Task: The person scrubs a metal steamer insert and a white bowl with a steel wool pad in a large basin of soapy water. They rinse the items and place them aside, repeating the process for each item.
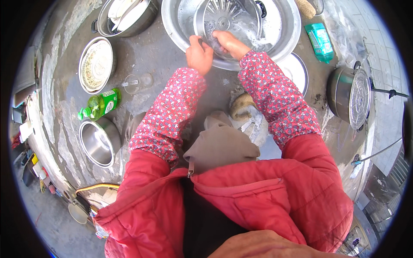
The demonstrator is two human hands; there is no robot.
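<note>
A metal steamer pot (222, 23) with slotted holes in its bottom is tilted in a large aluminium basin (290, 29) of soapy water. My left hand (199, 56) grips the near side of the pot, at a dark handle. Inside the pot, against its near wall, is my right hand (230, 45) with curled fingers. Whatever those fingers may hold is hidden. The pot's other black handle (262, 9) points away to the right. Suds cover part of the water around the pot.
At left are a pot of white dishes (151, 19), patterned plates (96, 66), a clear cup (132, 84), a green detergent bottle (105, 102) and a steel bowl (98, 143). At right are a teal packet (319, 42), a white-bottomed dish (295, 72) and a pot with a lid (347, 95).
</note>
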